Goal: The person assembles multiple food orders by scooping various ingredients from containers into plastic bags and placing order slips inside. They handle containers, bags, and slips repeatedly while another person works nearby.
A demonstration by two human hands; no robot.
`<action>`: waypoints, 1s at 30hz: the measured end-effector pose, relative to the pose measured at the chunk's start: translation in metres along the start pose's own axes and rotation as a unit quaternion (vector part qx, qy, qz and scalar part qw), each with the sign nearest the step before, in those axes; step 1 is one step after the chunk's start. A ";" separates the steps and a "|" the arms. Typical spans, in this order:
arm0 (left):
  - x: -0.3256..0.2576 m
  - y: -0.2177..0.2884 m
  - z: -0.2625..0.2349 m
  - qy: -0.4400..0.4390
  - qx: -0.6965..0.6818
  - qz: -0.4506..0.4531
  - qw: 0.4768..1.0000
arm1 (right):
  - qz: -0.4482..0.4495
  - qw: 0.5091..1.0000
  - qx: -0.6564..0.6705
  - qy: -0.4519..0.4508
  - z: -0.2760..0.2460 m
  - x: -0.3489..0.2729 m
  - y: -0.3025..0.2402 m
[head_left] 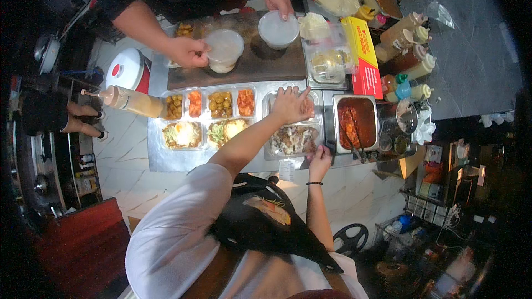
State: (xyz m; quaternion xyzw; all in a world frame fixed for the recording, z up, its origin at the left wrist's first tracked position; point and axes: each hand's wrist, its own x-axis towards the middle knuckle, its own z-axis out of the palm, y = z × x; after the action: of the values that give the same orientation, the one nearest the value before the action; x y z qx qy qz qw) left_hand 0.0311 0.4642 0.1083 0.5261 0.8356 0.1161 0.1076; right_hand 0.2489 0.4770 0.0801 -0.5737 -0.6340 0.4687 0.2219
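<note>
Your left hand lies over the upper compartments of a clear, thin plastic tray on the smooth steel counter, its fingers fanned apart and relaxed rather than clenched. Your right hand, below a dark beaded bracelet, is at the tray's lower right corner, thumb and fingertips drawn close together; whether they pinch the rim cannot be told. The tray is rectangular with rounded corners, its wide lower compartment filled with lumpy brown food streaked with white. A flat paper slip juts out below it. To the left, two similar trays hold glossy orange and browned chunks above yellow-topped portions. To the right, a deep rectangular metal pan contains thick red sauce, with slender dark tongs leaning in it. Across a dark, flat board, a co-worker's hands grasp two round, cloudy plastic tubs.
</note>
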 end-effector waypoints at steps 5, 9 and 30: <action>-0.002 -0.007 0.013 0.137 -0.053 0.022 0.989 | -0.059 0.997 0.048 -0.018 0.000 -0.005 0.014; -0.001 -0.007 0.019 0.167 -0.017 -0.032 0.985 | -0.070 0.995 0.041 -0.050 -0.004 -0.007 0.018; -0.049 0.023 0.019 0.176 -0.115 0.000 0.978 | -0.344 0.825 -0.436 -0.107 0.026 0.018 -0.042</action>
State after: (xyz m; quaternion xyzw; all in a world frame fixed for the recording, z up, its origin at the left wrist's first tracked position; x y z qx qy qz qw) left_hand 0.0771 0.4307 0.1006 0.4813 0.8226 0.3022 0.0183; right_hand 0.2010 0.4891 0.0989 -0.3018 -0.9482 0.0957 0.0262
